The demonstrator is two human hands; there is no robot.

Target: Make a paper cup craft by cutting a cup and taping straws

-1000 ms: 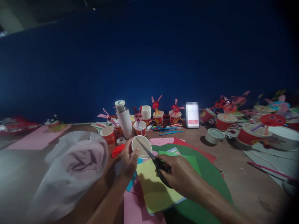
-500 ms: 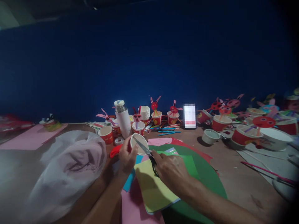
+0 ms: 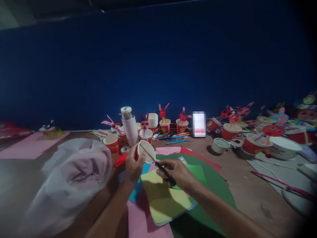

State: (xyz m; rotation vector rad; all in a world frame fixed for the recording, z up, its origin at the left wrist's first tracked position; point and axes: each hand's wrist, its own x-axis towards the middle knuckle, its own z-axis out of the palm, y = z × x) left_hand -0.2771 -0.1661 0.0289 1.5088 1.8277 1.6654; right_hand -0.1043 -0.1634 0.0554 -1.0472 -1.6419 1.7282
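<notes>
Across the worktop (image 3: 244, 186), I note a green sheet (image 3: 216, 186) with yellow paper (image 3: 164, 198) overlapping it. My right hand (image 3: 179, 172) has turned the scissors (image 3: 161, 167); their handles now appear narrower. Its grip holds them. My left hand's (image 3: 133, 165) grip holds a tilted paper cup (image 3: 150, 149) above the papers. I judge the blades remain aligned across its mouth; contact is unclear.

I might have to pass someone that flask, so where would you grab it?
Probably round the flask's upper body, below the shiny collar, coming from the near side and above: it is a tall, upright cylinder, and cups crowd its lower part.
</notes>
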